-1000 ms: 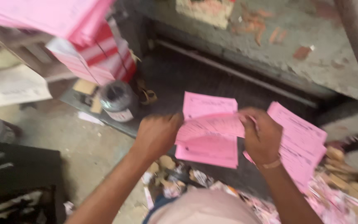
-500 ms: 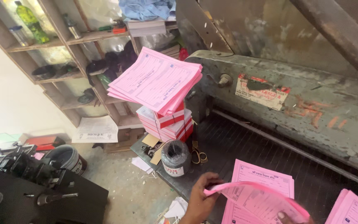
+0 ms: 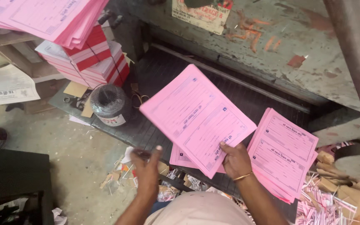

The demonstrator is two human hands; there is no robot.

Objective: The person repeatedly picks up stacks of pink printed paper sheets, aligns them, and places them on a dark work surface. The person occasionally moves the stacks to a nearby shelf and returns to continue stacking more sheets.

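Note:
My right hand (image 3: 235, 159) grips the near corner of a bundle of pink printed sheets (image 3: 196, 117) and holds it tilted above the dark ribbed machine table (image 3: 146, 129). More pink sheets (image 3: 179, 157) lie flat under it on the table. My left hand (image 3: 146, 168) hovers off the table's front edge, fingers apart, holding nothing. A second pile of pink sheets (image 3: 282, 152) lies to the right of my right hand.
A dark spool of twine (image 3: 108, 105) stands on the table's left end beside scissors (image 3: 138, 99). Behind it are banded pink stacks (image 3: 92, 62) topped by loose pink sheets (image 3: 46, 18). Paper scraps (image 3: 338, 187) litter the right and the floor. A black machine (image 3: 9, 183) is at lower left.
The view has dropped back down to the table. My right hand has lifted the bundle of pink sheets up and to the left; my left hand has let go of it.

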